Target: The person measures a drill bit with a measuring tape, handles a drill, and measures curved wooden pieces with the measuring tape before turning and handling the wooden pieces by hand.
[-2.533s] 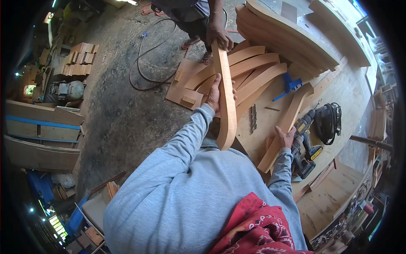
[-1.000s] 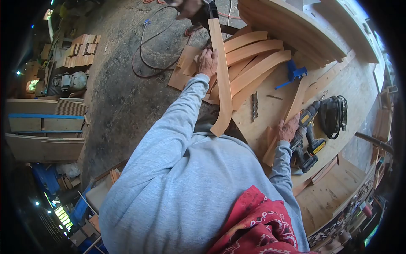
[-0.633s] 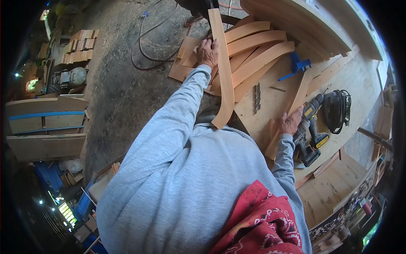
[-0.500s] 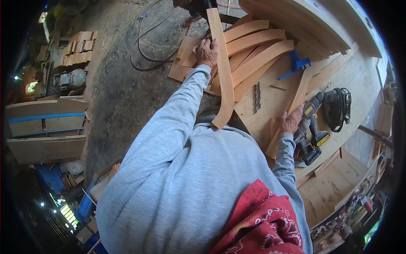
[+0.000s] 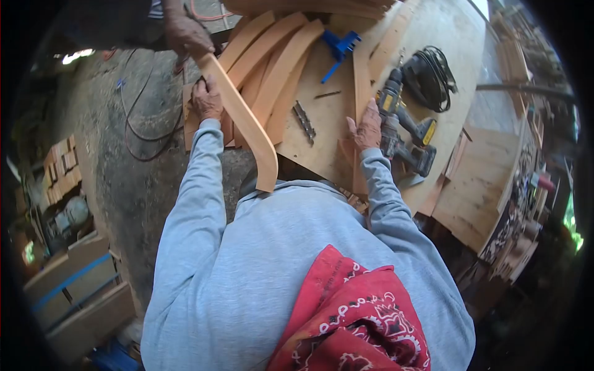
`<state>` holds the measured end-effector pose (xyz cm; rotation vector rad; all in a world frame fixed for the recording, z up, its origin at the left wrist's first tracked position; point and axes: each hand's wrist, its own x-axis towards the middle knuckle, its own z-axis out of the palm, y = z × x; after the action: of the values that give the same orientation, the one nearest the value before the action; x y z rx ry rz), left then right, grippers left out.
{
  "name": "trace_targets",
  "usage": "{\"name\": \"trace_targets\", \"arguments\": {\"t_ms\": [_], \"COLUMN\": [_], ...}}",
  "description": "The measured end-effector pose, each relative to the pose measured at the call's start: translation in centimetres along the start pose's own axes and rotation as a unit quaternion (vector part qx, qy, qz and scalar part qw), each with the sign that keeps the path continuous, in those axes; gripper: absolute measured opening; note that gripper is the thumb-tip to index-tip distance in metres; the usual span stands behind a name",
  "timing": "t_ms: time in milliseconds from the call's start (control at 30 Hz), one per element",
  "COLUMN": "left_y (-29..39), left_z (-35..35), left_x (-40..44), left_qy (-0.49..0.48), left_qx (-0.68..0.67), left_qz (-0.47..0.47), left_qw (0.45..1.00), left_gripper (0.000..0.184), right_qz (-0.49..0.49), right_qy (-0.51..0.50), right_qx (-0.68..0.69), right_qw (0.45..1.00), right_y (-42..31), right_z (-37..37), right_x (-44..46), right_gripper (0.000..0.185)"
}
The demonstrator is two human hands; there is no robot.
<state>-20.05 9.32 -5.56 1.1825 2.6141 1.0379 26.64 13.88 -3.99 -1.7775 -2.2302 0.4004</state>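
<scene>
A long, smooth curved wooden piece (image 5: pixel 244 120) slants from the upper left down to my waist. My left hand (image 5: pixel 207 100) is closed on its left edge near the far end. Another person's hand (image 5: pixel 187 36) is on that far end. On the bench, my right hand (image 5: pixel 366 127) is closed around a narrow wooden strip (image 5: pixel 361 77), thumb on the left and fingers on the right; part of the strip is hidden beneath it. Right beside this hand lie two cordless drills, one yellow and black (image 5: pixel 390 99) and one darker (image 5: pixel 405 151).
Several curved wooden pieces (image 5: pixel 288 68) lie stacked on the bench (image 5: pixel 334 133). Around them are drill bits (image 5: pixel 303 122), a blue tool (image 5: pixel 340 51) and a black corded tool (image 5: pixel 430 77). A hose (image 5: pixel 127 117) crosses the floor. A red bandana (image 5: pixel 365 315) hangs at my front.
The view has swung, shifting the bench leftward in the picture. The other person's hand has come onto the far end of the curved piece, which now slants more. Both my hands keep their holds.
</scene>
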Motion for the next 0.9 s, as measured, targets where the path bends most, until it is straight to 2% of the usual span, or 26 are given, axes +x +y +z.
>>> {"name": "trace_targets", "arguments": {"t_ms": [67,167,200,300,333,433,500,567,633,667,733,833,900], "left_y": [0.1,0.3,0.5,2.2,2.0,3.1,3.0,3.6,4.3,4.5,5.5,5.4,5.5], "left_z": [-0.2,-0.4,-0.6,-1.8,-1.9,-2.4,-2.5,-2.7,-3.7,-3.8,-4.3,-4.3,-4.4], "left_x": [0.2,0.2,0.1,0.1,0.5,-0.3,-0.5,-0.3,-0.8,-1.1,-2.2,-2.6,-3.1], "left_qy": [-0.030,-0.024,-0.027,-0.076,-0.104,-0.034,-0.011,0.000,-0.005,-0.015,-0.018,-0.047,-0.072], "left_qx": [0.030,0.029,0.021,-0.035,0.011,0.009,0.021,0.017,0.004,0.011,0.004,0.007,0.012], "left_qz": [-0.004,0.005,0.004,-0.031,-0.054,0.001,0.023,0.048,0.075,0.065,0.087,0.099,0.097], "left_qw": [0.999,0.999,0.999,0.996,0.993,0.999,0.999,0.999,0.997,0.998,0.996,0.994,0.993], "left_gripper": [0.055,0.057,0.057,0.058,0.059,0.061,0.065,0.071,0.078,0.087,0.091,0.096,0.098], "right_qz": [-0.026,-0.047,-0.028,0.085,0.098,0.083,0.141,0.149,0.138,0.196,0.314,0.312,0.324], "right_qy": [0.035,0.073,0.059,-0.065,-0.057,-0.217,-0.293,-0.375,-0.323,-0.319,-0.307,-0.292,-0.329], "right_qx": [0.018,0.113,0.140,0.251,0.338,0.407,0.468,0.353,0.297,0.321,0.365,0.432,0.391], "right_qw": [0.999,0.990,0.988,0.962,0.934,0.884,0.822,0.844,0.888,0.870,0.821,0.794,0.796], "right_y": [0.3,-1.2,-1.8,-3.0,-3.5,-6.0,-8.4,-8.2,-7.0,-6.5,-5.5,-2.5,-3.8], "right_z": [-0.4,-6.1,-8.0,-12.6,-12.9,-15.3,-14.3,-11.8,-7.3,-5.3,-1.5,6.6,6.3], "right_x": [0.0,-0.3,-0.6,-2.4,-3.7,-7.4,-11.4,-15.4,-19.7,-21.0,-23.4,-26.8,-25.9], "right_gripper": [0.079,0.071,0.054,0.038,0.032,0.035,0.039,0.048,0.055,0.057,0.060,0.065,0.071]}}
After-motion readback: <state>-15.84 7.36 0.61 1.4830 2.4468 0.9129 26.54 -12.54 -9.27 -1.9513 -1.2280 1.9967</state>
